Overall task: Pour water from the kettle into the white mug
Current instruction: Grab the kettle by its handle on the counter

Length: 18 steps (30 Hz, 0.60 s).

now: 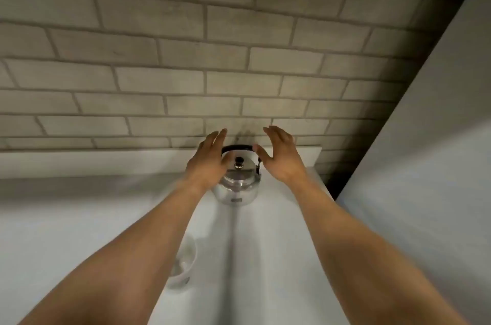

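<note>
**Two open hands around a kettle on a white counter**

A plain white counter (265, 258) fills the lower half of the view, seen from above by the person standing at it. It runs back to a low white ledge (106, 162), and above that rises a wall of pale grey brick (186, 58) with lighter mortar lines. At the right, a large flat white panel (425, 165) slants across the view, with deep shadow in the corner where it nears the brick.

A shiny metal kettle (239, 186) stands upright near the back of the counter, close to the ledge. Its black handle (237, 148) arches over a lid with a small dark knob.

Two bare forearms reach forward. The left hand (207, 162) is open, fingers spread, just beside the kettle's left side and partly in front of it. The right hand (279, 157) is also open, its thumb near the handle's right end. Neither hand grips anything.

The white mug (184, 261) sits nearer the person, left of centre, mostly hidden behind the left forearm.
</note>
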{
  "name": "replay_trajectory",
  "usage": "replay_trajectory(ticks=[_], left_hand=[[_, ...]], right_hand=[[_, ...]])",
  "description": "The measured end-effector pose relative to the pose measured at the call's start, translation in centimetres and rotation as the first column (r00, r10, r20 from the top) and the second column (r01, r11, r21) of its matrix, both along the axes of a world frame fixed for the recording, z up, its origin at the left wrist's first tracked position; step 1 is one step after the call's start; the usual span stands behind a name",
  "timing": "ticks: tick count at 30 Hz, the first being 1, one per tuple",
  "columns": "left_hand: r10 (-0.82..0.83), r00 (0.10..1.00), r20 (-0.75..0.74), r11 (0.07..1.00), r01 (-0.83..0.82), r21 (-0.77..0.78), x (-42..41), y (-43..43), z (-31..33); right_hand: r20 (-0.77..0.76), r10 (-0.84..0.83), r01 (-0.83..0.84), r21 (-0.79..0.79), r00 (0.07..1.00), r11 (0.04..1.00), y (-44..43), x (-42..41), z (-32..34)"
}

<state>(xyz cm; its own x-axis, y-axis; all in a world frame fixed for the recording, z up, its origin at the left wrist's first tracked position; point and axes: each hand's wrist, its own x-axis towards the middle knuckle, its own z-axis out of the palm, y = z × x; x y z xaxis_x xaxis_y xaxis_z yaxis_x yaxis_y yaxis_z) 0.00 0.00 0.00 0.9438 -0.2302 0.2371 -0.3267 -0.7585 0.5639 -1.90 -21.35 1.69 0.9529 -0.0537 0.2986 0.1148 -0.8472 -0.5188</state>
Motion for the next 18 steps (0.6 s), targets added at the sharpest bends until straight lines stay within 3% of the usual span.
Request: replay_trajectory(ticks=[5,11,18], left_hand=[[0.03,0.991,-0.131,0.998,-0.023,0.051,4.0,-2.0,-2.2],[-0.029,0.999,-0.039,0.98,0.036,0.196,5.9,-1.4,-3.5],[-0.089,0.996,0.033,0.977,0.08,0.197,5.2,-1.4,-2.2]], right_hand=[[-0.15,0.223,-0.225,0.006,0.963,0.974,-1.4,5.0,-2.4],[-0.183,0.445,-0.446,0.039,0.877,0.894,-1.2,8.8,-4.3],[-0.117,0.457,-0.434,0.178,0.882,0.883,-1.9,7.3,-4.4]])
